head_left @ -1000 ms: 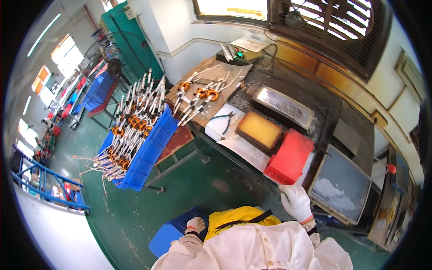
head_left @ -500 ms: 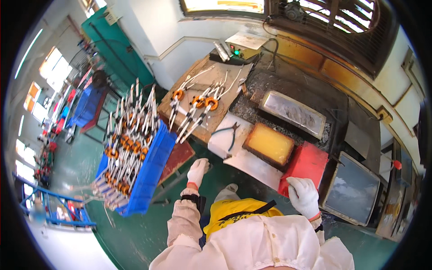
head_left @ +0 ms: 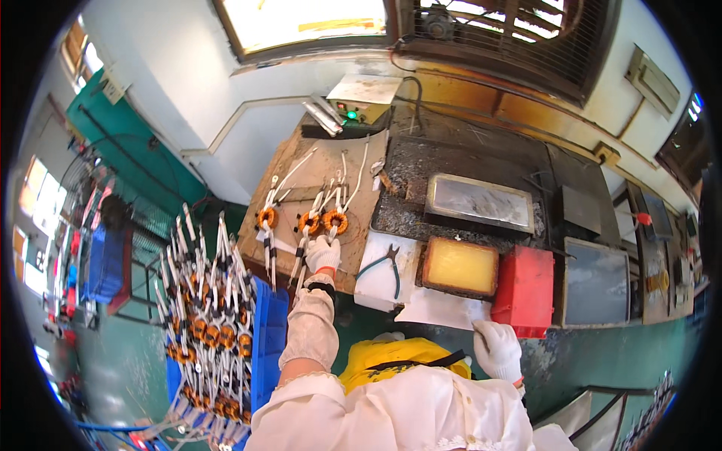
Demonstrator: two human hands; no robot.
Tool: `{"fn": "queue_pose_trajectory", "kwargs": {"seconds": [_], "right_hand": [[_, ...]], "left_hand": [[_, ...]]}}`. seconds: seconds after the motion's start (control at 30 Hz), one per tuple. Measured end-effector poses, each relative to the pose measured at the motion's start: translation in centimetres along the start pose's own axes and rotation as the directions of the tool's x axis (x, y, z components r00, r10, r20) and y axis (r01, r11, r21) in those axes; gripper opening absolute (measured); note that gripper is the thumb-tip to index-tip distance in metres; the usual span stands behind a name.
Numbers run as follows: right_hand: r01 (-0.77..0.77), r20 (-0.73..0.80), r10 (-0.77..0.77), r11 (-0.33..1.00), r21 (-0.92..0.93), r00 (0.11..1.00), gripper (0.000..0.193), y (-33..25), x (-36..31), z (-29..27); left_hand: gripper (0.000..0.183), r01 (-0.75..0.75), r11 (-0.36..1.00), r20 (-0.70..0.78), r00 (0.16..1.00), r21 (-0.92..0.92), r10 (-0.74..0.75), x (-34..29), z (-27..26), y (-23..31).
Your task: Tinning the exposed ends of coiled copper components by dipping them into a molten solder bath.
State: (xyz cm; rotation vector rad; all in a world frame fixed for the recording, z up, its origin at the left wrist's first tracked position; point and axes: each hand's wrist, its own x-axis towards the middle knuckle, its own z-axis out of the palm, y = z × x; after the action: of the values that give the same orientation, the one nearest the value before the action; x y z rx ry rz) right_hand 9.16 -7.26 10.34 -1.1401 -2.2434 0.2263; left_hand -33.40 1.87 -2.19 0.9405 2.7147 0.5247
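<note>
My left hand (head_left: 323,256), in a white glove, reaches onto the wooden bench board. Its fingers close at the lower edge of an orange-wound toroidal coil (head_left: 335,222), over its white-sleeved leads; the fingertips are partly hidden. Left of it lie a second toroidal coil (head_left: 309,222) and a third one (head_left: 267,218), leads spread up and down the board. My gloved right hand (head_left: 497,352) hangs curled in front of a red box (head_left: 526,289), apart from it, with nothing visible in its fingers.
A blue crate (head_left: 269,331) full of similar coils stands at left. On the bench are cutting pliers (head_left: 382,269), a tray of yellow solid (head_left: 460,266), a metal-topped pot (head_left: 481,203), a control box with a green light (head_left: 361,110) and a grey-surfaced tray (head_left: 596,283).
My left hand has moved forward from beside the bench edge onto the right-hand coil. My right hand stays curled near the red box. The view has turned, bringing the bench more squarely ahead.
</note>
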Motion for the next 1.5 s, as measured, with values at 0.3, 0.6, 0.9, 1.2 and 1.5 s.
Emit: {"fn": "queue_pose_trajectory", "kwargs": {"seconds": [0.3, 0.6, 0.9, 1.2, 1.5], "right_hand": [[-0.237, 0.017, 0.241, 0.965, -0.112, 0.970, 0.018, -2.4, -2.5, -0.3], [-0.141, 0.076, 0.146, 0.988, -0.060, 0.986, 0.019, -3.4, -0.6, 1.0], [0.031, 0.084, -0.031, 1.000, 0.001, 0.996, 0.022, -3.9, 3.6, 2.1], [0.260, -0.215, -0.242, 0.964, 0.062, 0.946, 0.034, -7.4, 9.7, -0.2], [0.289, 0.048, -0.292, 0.883, -0.369, 0.955, 0.029, -7.6, 8.1, -1.9]], "left_hand": [[0.048, 0.124, 0.977, 0.121, 0.982, 0.173, -0.146, 3.6, 1.7, 1.7], [0.045, -0.094, 0.982, 0.080, 0.991, -0.163, 0.108, 3.4, -0.1, -1.6], [0.016, 0.111, 0.521, 0.301, 0.907, -0.846, 0.295, -5.4, -10.8, -3.6], [0.019, 0.212, 0.568, 0.557, 0.624, -0.796, 0.548, -10.4, -15.3, -1.0], [0.021, -0.174, 0.685, 0.703, -0.067, -0.707, 0.708, -15.6, -10.4, 9.9]]}}
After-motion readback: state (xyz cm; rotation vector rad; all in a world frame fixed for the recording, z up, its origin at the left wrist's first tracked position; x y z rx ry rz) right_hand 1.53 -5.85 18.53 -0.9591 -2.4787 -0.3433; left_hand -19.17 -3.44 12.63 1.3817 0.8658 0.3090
